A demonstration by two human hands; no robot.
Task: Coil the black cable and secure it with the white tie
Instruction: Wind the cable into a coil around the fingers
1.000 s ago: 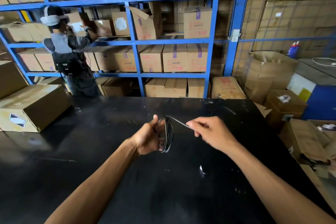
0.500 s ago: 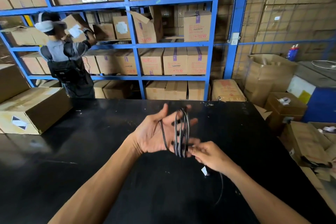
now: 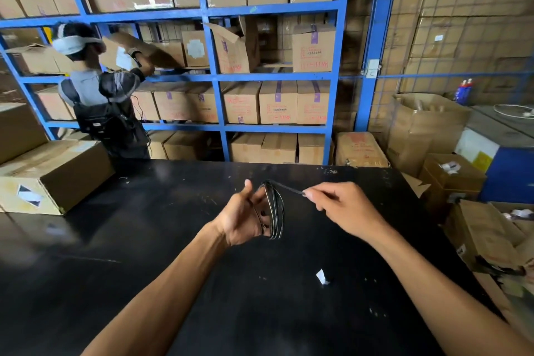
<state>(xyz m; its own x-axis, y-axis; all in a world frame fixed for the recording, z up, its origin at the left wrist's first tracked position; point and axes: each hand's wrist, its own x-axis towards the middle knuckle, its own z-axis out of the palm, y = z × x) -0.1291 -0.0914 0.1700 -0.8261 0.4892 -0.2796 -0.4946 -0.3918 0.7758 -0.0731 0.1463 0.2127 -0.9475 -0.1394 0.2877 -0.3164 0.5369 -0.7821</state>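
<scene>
glossy black table (image 3: 144, 240); matt cardboard boxes (image 3: 277, 101).

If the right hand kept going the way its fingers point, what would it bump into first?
Probably the black cable coil looped on the left hand. The right hand points left along the strand it pinches, though depth is unclear.

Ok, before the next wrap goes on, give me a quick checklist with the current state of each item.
1. Coil held: the left hand has the black cable looped around its fingers. Ok.
2. Free end gripped: the right hand pinches the cable tail, drawn taut off the top of the coil. Ok.
3. Loops tidy: they lie side by side, none slipping off. Ok.
4. Cable left to wind: the end is hidden in the right hand. Cannot tell.
5. White tie ready: it lies on the black table near the right forearm, not on the coil. Not ok yet.
6. Space under the hands: bare table. Ok.
</scene>
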